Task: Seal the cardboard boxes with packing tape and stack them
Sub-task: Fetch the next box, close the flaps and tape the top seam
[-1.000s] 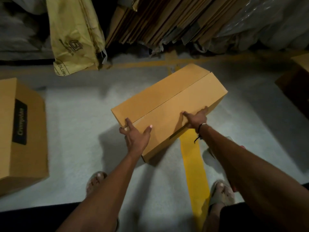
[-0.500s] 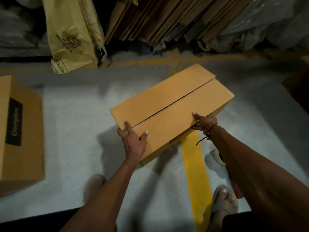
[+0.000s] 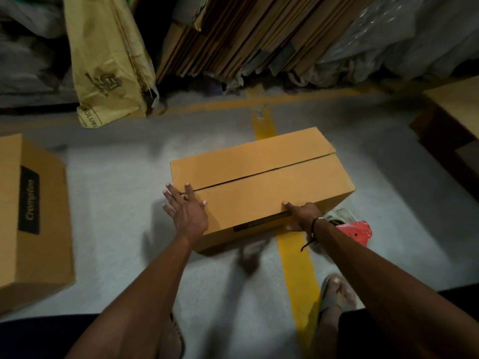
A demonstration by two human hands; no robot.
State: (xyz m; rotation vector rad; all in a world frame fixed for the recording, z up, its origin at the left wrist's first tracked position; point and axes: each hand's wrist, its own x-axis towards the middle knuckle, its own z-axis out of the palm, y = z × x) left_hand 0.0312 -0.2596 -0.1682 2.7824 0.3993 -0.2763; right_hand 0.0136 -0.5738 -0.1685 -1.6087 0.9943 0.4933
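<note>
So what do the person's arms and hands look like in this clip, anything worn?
Both forearms are bare, no sleeves and no gloves. The right hand has a thin dark cord bracelet at the wrist with a loose end dangling. The left hand wears nothing visible; its fingernails look pale.

Head-worn wide-angle view, looking forward and steeply down at the floor.

There is only this one view, so no second camera shares any of it. It looks from above the person's own arms, which enter from the bottom edge and reach toward mid-frame, where the cardboard box [image 3: 261, 187] sits close under the lens. The grey floor [image 3: 116, 177] and its yellow floor stripe [image 3: 298, 270] fill the middle, the person's feet show at the bottom, and stacked flat cartons [image 3: 246, 35] lean across the top edge. Straight lines bend toward the corners, and the edges of the frame darken.
</note>
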